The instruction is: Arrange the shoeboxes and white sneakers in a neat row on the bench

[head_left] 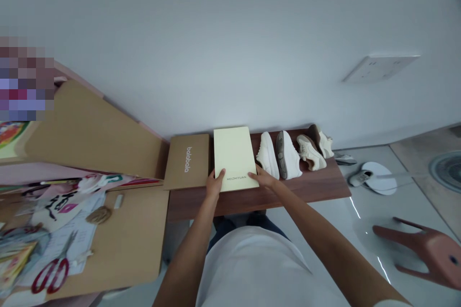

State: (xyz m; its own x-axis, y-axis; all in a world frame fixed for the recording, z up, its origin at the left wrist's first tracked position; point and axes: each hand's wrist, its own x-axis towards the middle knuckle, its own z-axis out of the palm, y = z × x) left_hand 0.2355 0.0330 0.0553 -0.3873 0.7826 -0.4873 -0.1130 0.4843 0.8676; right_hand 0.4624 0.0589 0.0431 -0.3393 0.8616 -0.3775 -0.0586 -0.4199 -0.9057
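Note:
A pale yellow shoebox marked MEIZHIYUAN lies on the dark wooden shelf top, close to the wall. My left hand grips its near left corner, thumb on the lid. On the near right side my right hand holds the box the same way; the fingers of both hands are partly hidden by its sides. Left of it sits a brown balabala box. To the right stand a pair of white shoes and a pair of beige sneakers, one of them leaning on its side.
At left, a cardboard-coloured desk carries red-handled scissors, papers and a brown hair bun piece. A pink stool and a white round base stand on the floor at right. A wall socket is above.

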